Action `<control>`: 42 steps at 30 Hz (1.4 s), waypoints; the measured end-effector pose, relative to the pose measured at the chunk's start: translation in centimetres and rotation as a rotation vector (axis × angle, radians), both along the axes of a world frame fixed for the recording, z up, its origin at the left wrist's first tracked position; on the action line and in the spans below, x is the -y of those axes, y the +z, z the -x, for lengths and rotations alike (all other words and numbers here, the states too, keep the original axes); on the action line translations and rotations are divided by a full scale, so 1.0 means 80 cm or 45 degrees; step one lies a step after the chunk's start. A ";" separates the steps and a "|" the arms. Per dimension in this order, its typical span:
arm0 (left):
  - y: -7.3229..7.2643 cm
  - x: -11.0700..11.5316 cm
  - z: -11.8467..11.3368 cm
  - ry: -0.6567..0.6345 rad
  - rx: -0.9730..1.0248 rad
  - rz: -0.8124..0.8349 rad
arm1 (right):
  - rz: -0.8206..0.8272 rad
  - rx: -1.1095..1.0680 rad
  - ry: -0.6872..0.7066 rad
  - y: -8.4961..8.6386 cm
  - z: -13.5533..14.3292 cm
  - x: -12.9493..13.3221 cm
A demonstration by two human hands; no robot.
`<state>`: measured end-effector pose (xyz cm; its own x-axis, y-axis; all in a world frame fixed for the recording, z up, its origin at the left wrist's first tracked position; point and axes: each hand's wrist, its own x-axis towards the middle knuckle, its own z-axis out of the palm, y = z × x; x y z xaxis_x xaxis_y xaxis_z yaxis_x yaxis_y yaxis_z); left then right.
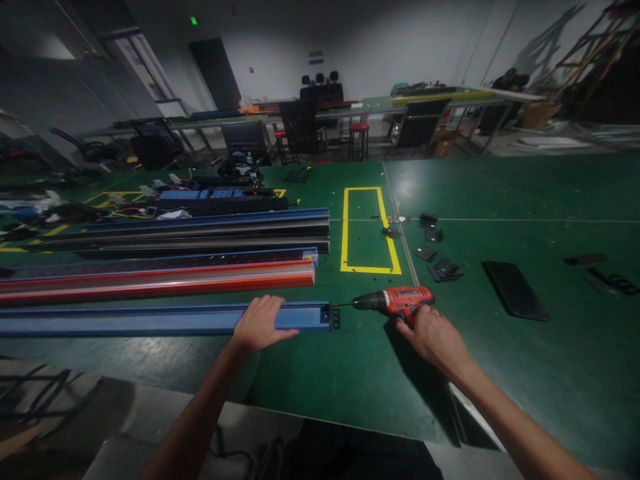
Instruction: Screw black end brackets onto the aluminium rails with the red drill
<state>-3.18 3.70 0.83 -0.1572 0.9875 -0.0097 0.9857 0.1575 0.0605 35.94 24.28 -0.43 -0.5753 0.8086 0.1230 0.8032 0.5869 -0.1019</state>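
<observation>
My left hand (263, 322) is wrapped over a long blue metal profile (165, 320) that lies lengthwise on the green table, gripping it near its right end. A small black end cap (335, 318) with holes sits at that end. My right hand (435, 337) grips the handle of a red and black cordless drill (407, 300). The drill points left, and its long thin bit reaches the end cap; whether the tip sits in a screw is too small to tell.
Beyond the blue profile lie orange profiles (280, 273) and several dark ones (280, 230). A yellow tape rectangle (345, 230) marks the green table (500, 193), with small screws inside. Several black end caps (444, 269) and a black flat case (515, 289) lie to the right.
</observation>
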 end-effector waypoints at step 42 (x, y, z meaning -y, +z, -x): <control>0.003 0.002 -0.007 0.012 -0.044 -0.044 | 0.149 -0.017 0.033 0.010 -0.002 -0.006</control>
